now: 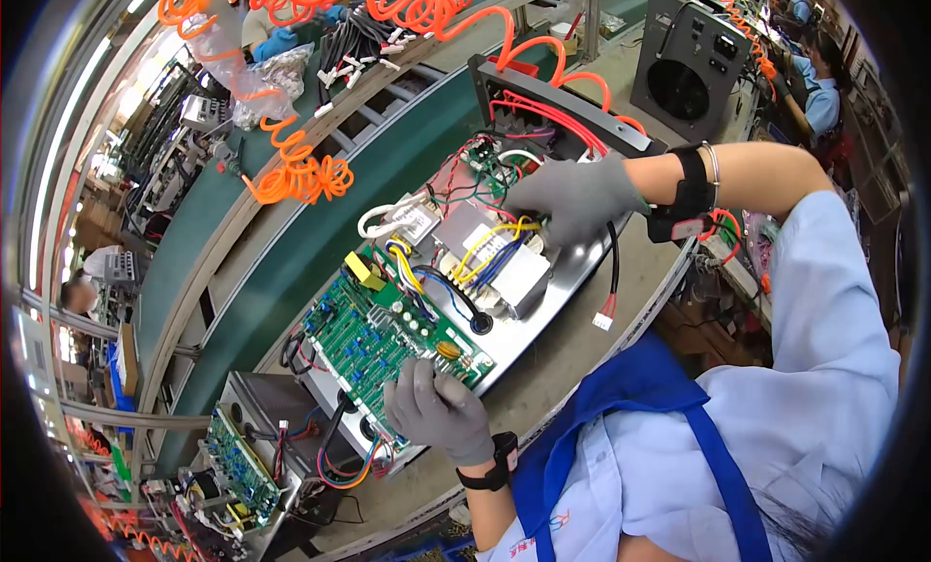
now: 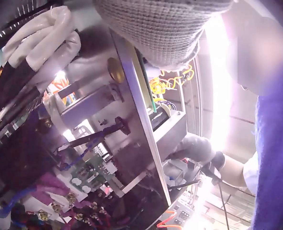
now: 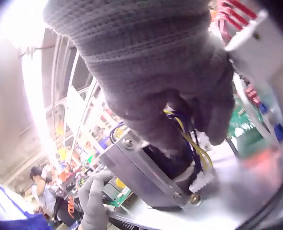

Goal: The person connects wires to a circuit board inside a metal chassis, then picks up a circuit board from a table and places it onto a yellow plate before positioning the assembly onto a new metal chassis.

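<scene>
Both hands wear grey knit gloves. My left hand [image 1: 436, 412] is at the near-left edge of a metal base plate [image 1: 519, 353], fingers bent over its rim beside a green circuit board [image 1: 373, 334]. The left wrist view shows the plate's side and wiring below the glove [image 2: 165, 28]. With bent fingers, my right hand [image 1: 577, 198] grips the transformer [image 1: 514, 276] from its far side. In the right wrist view, that hand's fingertips press in at the transformer's metal frame [image 3: 136, 175], right by yellow and dark wires [image 3: 191, 139]. Part of the right fingers is hidden.
A similar unit with a circuit board [image 1: 242, 465] stands at lower left. Behind lies a green conveyor belt [image 1: 262, 305]. Orange coiled hoses [image 1: 301, 174] hang overhead. A black case with a round fan opening [image 1: 684, 63] stands at upper right. A loose cable plug [image 1: 602, 321] lies near.
</scene>
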`<action>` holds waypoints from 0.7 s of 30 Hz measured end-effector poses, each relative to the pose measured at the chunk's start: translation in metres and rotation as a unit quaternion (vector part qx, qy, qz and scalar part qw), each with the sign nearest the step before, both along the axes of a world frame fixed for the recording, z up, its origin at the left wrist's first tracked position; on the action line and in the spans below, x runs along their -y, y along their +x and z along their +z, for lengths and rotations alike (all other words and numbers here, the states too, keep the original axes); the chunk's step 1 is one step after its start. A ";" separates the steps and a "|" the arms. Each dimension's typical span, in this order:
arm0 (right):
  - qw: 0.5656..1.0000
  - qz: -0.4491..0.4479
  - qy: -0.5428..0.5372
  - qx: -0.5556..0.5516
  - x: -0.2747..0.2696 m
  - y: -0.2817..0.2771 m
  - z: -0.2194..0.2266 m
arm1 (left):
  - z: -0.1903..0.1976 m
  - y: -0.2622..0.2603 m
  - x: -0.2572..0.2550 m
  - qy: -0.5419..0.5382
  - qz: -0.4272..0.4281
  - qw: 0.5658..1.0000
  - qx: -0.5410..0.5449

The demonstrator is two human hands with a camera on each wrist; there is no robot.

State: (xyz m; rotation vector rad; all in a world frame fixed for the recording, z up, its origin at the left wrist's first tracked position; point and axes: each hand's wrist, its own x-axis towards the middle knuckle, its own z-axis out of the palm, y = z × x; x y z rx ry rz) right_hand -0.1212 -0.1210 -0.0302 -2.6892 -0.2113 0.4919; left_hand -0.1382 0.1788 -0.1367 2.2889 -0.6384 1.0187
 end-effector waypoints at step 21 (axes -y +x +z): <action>0.813 -0.072 0.577 -0.028 -0.177 -0.084 -0.083 | 0.037 -0.059 -0.059 -0.466 -0.311 0.320 -0.764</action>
